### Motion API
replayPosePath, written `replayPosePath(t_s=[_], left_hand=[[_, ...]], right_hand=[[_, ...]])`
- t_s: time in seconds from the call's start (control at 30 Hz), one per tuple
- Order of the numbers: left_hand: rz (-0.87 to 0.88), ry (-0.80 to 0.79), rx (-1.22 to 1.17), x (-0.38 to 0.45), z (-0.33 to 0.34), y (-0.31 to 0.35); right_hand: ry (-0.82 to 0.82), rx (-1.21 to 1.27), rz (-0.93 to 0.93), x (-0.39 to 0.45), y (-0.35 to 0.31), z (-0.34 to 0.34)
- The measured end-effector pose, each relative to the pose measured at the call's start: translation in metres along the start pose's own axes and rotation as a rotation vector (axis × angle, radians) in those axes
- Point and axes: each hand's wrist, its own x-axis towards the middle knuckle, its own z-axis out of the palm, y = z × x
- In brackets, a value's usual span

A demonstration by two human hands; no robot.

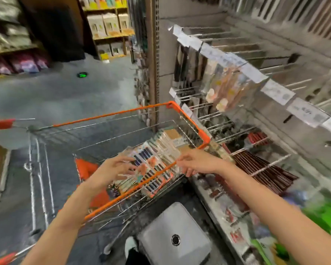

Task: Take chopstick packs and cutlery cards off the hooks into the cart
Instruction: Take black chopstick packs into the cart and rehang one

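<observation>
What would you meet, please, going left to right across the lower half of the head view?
Left hand → packs in the cart → right hand → dark chopsticks on hooks.

A: Where are the hands?
B: Both over the cart [189, 119]; the left hand [113, 169] spread above the packs [157, 150] inside, the right hand [197, 161] at its near rim.
A: And the hooks [227, 46]?
B: Right of the cart, some bare.
</observation>
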Motion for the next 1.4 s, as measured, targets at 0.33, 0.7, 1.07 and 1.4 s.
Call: replayPosePath(t_s=[0.33,0.7,1.07,1.4], left_hand=[[-0.169,0.230,-0.186,0.057,-0.112,-0.092],[-0.443,0.470,-0.912,0.157,-0.107,-0.183],[-0.670,0.601,-1.301,0.172,-0.088,-0.238],[-0.658,0.634,-1.295,0.171,-0.099,-0.258]], right_hand=[[-0.123,0.248,0.195,0.160,-0.006,0.081],[-0.209,-0.088,0.502,0.312,0.053,0.160],[0.075,-0.245,0.778,0.370,0.099,0.229],[0.279,-0.768,0.791,0.369,0.112,0.263]])
